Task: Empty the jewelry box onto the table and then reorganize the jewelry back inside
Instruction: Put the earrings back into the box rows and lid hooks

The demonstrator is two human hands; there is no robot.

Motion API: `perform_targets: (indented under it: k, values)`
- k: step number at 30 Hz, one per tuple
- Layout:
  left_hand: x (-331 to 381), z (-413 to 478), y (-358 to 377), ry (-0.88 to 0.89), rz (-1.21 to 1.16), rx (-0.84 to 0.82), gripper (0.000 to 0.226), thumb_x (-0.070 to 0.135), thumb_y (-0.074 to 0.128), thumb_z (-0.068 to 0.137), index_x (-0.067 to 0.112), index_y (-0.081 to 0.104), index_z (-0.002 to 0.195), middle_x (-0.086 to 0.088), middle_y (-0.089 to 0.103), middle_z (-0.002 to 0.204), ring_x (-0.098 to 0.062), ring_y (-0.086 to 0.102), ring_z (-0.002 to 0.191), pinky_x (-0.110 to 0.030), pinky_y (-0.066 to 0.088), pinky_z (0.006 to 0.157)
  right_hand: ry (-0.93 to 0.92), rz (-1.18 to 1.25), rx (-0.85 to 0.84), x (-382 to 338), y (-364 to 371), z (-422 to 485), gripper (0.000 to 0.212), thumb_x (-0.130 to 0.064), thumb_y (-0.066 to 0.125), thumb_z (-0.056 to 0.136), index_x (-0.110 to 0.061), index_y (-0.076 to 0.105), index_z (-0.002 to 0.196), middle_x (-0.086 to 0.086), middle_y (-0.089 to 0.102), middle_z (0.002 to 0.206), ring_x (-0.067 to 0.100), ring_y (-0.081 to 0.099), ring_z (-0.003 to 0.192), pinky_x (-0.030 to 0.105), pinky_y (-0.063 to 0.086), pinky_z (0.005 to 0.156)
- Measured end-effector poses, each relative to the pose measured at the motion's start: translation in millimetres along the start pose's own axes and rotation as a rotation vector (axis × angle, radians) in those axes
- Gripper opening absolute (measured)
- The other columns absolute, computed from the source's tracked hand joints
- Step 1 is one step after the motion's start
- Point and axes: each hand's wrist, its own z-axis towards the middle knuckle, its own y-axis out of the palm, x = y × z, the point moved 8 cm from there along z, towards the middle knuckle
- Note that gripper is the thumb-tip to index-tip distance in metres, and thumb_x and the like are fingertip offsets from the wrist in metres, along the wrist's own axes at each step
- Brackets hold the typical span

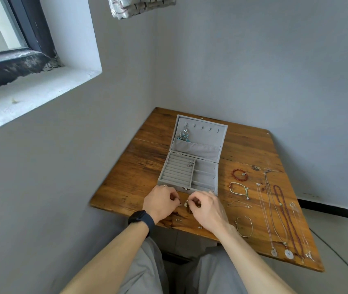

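Note:
An open grey velvet jewelry box (206, 179) sits on the wooden table (139, 166). A turquoise pendant (183, 135) hangs from a hook in its lid, and a pair of small earrings (190, 164) lies on the ring rolls. Just in front of the box, my left hand (160, 201) pinches a small ring (180, 204) and my right hand (206, 206) pinches a small pale earring (186, 204). The two hands almost meet.
To the right of the box lie a red bead bracelet (239, 174), a pale cord bracelet (239, 188), a thin bangle (244, 227), a fine chain (238, 204) and several long necklaces (279, 219). Small studs (179, 219) lie near the front edge. Walls close off the table's left and back.

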Motion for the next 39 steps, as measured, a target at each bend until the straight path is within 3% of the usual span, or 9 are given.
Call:
perform_targets:
  k: [4, 7, 9, 15, 22, 29, 31, 35, 39]
  values:
    - [-14.8, 0.3, -2.7, -0.128, -0.306, -0.035, 0.008, 0.031, 0.065, 0.090, 0.033, 0.072, 0.090, 0.017, 0.069, 0.091, -0.001, 0.063, 0.091, -0.023, 0.053, 0.080, 0.097, 0.115, 0.017, 10.0, -9.5, -7.4, 0.003, -0.028, 0.065, 0.091, -0.030, 0.068, 0.090, -0.014, 0.067, 0.089, 0.004, 0.061, 0.087, 0.020, 0.050, 0.074]
    - [-22.6, -2.2, -9.3, -0.212, -0.539, -0.007, 0.008, 0.026, 0.066, 0.091, 0.027, 0.074, 0.090, 0.015, 0.071, 0.092, 0.000, 0.062, 0.094, -0.015, 0.046, 0.080, 0.128, 0.191, 0.079, 14.2, -17.7, -12.0, 0.006, -0.024, 0.068, 0.090, -0.028, 0.068, 0.086, -0.015, 0.069, 0.085, -0.002, 0.063, 0.084, 0.006, 0.045, 0.070]
    - [-25.8, -5.4, -14.2, -0.253, -0.694, 0.011, 0.009, 0.024, 0.065, 0.092, 0.023, 0.074, 0.091, 0.012, 0.074, 0.091, -0.004, 0.065, 0.093, -0.021, 0.049, 0.084, 0.135, 0.235, 0.122, 14.4, -22.2, -14.8, 0.007, -0.020, 0.069, 0.090, -0.026, 0.069, 0.085, -0.017, 0.070, 0.084, -0.007, 0.062, 0.083, 0.001, 0.042, 0.068]
    - [-47.0, -11.2, -38.1, -0.390, -0.984, 0.108, 0.014, 0.023, 0.059, 0.099, 0.019, 0.068, 0.108, 0.005, 0.076, 0.096, -0.013, 0.067, 0.092, -0.025, 0.049, 0.074, 0.151, 0.365, 0.164, 8.3, -29.4, -17.1, 0.010, -0.019, 0.072, 0.088, -0.026, 0.068, 0.082, -0.016, 0.070, 0.081, -0.007, 0.062, 0.084, 0.002, 0.044, 0.066]
    - [-83.6, -10.6, -41.3, -0.470, -1.049, 0.201, 0.017, 0.014, 0.058, 0.100, 0.020, 0.072, 0.107, -0.001, 0.075, 0.098, -0.011, 0.067, 0.088, -0.021, 0.057, 0.074, 0.140, 0.415, 0.157, -6.7, -40.0, 9.5, 0.011, -0.021, 0.071, 0.090, -0.029, 0.071, 0.097, -0.017, 0.071, 0.088, -0.007, 0.062, 0.085, 0.002, 0.044, 0.064]
    - [-92.6, -7.8, -34.7, -0.422, -1.185, 0.148, 0.016, 0.014, 0.064, 0.096, 0.016, 0.074, 0.108, -0.002, 0.077, 0.096, -0.012, 0.070, 0.090, -0.024, 0.059, 0.079, 0.023, 0.185, 0.051, -14.2, -31.9, 74.7, 0.015, -0.019, 0.060, 0.098, -0.027, 0.071, 0.103, -0.010, 0.069, 0.098, 0.001, 0.060, 0.090, 0.000, 0.041, 0.068]
    - [-94.4, -7.2, -33.6, -0.395, -1.178, 0.149, 0.015, 0.014, 0.066, 0.096, 0.018, 0.074, 0.108, 0.000, 0.077, 0.095, -0.012, 0.070, 0.092, -0.024, 0.058, 0.081, -0.003, 0.134, 0.016, -17.4, -25.1, 95.2, 0.015, -0.019, 0.059, 0.098, -0.028, 0.070, 0.104, -0.011, 0.068, 0.098, 0.005, 0.061, 0.093, 0.004, 0.039, 0.072]
    - [-94.6, -5.6, -33.1, -0.351, -1.150, 0.185, 0.015, 0.015, 0.067, 0.095, 0.021, 0.074, 0.106, 0.005, 0.077, 0.094, -0.009, 0.070, 0.092, -0.023, 0.058, 0.082, 0.028, 0.084, -0.073, -17.8, -4.9, 136.0, 0.012, -0.022, 0.063, 0.096, -0.026, 0.067, 0.106, -0.011, 0.068, 0.096, 0.013, 0.062, 0.098, 0.027, 0.049, 0.083]
    - [-92.2, -3.6, -29.9, -0.314, -1.101, 0.181, 0.014, 0.018, 0.069, 0.094, 0.025, 0.075, 0.104, 0.008, 0.076, 0.094, -0.006, 0.069, 0.093, -0.024, 0.058, 0.082, 0.004, -0.033, -0.121, -19.4, 7.1, 167.6, 0.012, -0.022, 0.064, 0.095, -0.020, 0.072, 0.104, -0.004, 0.072, 0.098, 0.017, 0.065, 0.097, 0.025, 0.047, 0.081]
